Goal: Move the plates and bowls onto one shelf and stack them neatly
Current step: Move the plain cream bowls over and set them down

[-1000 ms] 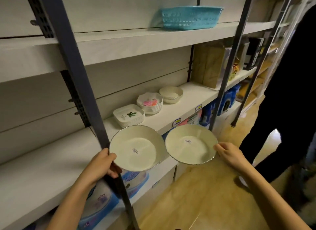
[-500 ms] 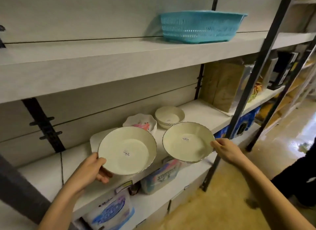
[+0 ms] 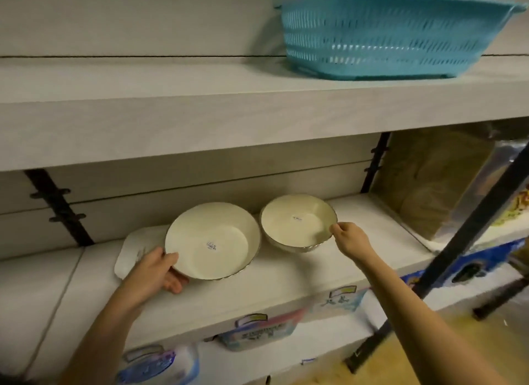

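1. Head view, hidden parts: the left bowl [image 3: 211, 240] covers most of a white square plate [image 3: 134, 248] behind it; the flowered dish and the small bowl seen earlier cannot be made out behind the two cream bowls. The sticker print inside each bowl is too small to read
2. Head view, change: half a second ago both bowls hung in front of the shelf; they are now over the middle shelf [image 3: 357, 258], the right bowl [image 3: 297, 223] low at its surface, though contact cannot be told
3. Head view, hands: the left hand [image 3: 154, 273] grips the left bowl's near rim, thumb on top, fingers beneath; the right hand [image 3: 347, 238] pinches the right bowl's rim
4. Head view, containers: both bowls hold only a sticker. A turquoise basket [image 3: 386, 35] sits on the upper shelf [image 3: 171, 104], its contents not visible
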Tool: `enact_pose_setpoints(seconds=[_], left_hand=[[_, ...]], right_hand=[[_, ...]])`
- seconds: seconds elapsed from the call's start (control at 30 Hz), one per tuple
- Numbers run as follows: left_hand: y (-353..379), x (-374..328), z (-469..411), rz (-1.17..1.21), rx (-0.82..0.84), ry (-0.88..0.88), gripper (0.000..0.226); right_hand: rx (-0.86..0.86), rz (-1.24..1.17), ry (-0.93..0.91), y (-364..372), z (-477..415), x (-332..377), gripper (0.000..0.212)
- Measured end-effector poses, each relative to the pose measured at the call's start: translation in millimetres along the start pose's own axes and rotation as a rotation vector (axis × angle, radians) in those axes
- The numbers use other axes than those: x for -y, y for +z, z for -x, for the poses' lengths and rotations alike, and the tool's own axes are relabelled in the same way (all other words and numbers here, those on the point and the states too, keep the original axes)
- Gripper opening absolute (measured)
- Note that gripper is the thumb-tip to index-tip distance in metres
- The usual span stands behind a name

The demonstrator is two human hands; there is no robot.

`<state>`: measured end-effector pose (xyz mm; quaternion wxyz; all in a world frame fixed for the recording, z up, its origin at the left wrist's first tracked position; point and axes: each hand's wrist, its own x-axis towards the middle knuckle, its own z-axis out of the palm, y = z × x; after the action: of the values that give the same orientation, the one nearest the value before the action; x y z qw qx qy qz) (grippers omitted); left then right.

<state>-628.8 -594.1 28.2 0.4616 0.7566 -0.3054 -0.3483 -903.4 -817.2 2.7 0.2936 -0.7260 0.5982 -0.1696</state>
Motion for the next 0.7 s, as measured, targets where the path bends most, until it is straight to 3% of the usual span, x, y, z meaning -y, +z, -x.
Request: enact_pose_setpoints(seconds=[0.33, 0.53, 0.7], left_hand=[[83.1, -16.9, -25.1, 0.030, -0.235, -0.032, 0.023], [126.1, -22.4, -50.1, 0.070, -0.261, -0.066, 0.028], [164.9, -35.0, -77.8, 0.128, -0.245, -0.080, 0.020]], right_hand=[[0.198, 0.067, -0.073, 31.8, -89.2, -20.2, 0.035], [0.338, 0.136, -0.077, 30.9, -105.5, -33.4, 0.049], [0.373, 0.028, -0.126, 3.4, -116.7, -49.0, 0.056]])
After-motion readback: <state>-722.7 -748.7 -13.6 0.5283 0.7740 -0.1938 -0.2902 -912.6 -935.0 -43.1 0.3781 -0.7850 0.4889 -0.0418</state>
